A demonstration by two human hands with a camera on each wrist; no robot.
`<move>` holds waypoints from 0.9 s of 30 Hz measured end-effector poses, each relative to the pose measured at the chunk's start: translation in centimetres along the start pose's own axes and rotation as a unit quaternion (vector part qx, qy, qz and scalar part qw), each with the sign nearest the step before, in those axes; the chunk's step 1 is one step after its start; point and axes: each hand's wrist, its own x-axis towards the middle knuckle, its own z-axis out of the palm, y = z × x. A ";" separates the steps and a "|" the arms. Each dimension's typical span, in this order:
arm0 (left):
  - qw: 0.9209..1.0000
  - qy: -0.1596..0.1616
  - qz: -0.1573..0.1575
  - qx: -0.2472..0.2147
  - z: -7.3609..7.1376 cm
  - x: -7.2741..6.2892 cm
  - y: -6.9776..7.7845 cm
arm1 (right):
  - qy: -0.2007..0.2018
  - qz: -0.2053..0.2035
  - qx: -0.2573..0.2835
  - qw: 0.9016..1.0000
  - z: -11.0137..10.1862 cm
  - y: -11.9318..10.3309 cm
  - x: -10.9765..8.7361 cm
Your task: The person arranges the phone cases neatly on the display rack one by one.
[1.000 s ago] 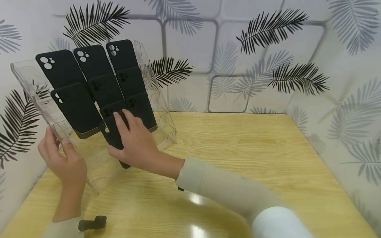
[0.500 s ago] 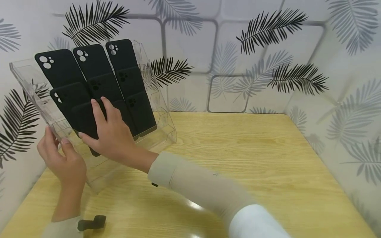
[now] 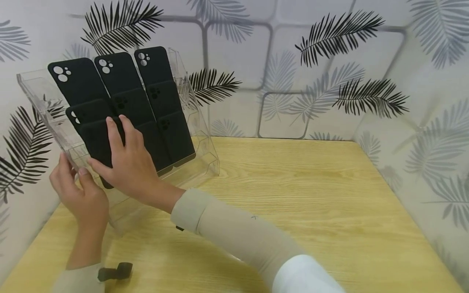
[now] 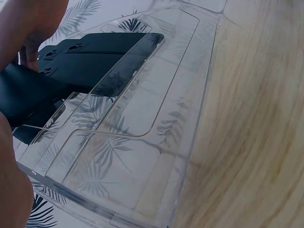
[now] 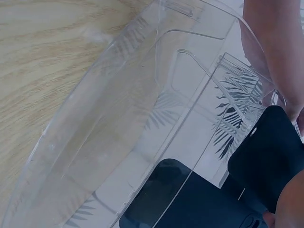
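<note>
My right hand holds a black phone case by its edges, thumb at the left side and fingers over the upper right. The case overlaps the lower part of the left column of a clear acrylic tiered stand; its bottom corner hangs below the other cases. In the right wrist view the phone case tilts over the front lip. My left hand grips the stand's left side panel, thumb in front. Several more black phone cases lean in overlapping rows on the stand, with camera cutouts at the top.
The stand rests on a light wood-grain table, close to the leaf-patterned wall covering behind. A small black strap piece sticks out from the left sleeve. The table's right edge runs beside the patterned side wall.
My right hand has carried the phone case leftward, from in front of the middle column to the left column. The left hand keeps its grip on the stand's side.
</note>
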 end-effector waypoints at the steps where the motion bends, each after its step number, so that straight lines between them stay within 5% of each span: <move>1: 1.000 0.000 0.000 0.001 0.0 0.0 0.1 | 0.004 0.000 -0.002 1.000 0.0 0.0 0.0; 7: 1.000 0.007 0.008 -0.007 0.2 -0.1 0.6 | 0.006 0.022 0.003 1.000 -0.4 -0.1 0.4; 12: 1.000 0.001 0.001 -0.003 0.1 -0.1 0.7 | -0.041 0.039 0.001 0.998 -0.4 -0.4 0.3; 17: 1.000 -0.007 -0.008 0.003 0.0 0.0 0.5 | -0.088 0.027 -0.035 0.995 0.3 -0.6 -0.6; 27: 1.000 -0.002 -0.011 -0.001 0.0 0.1 -0.4 | -0.084 -0.007 -0.131 0.988 1.8 -0.6 -1.8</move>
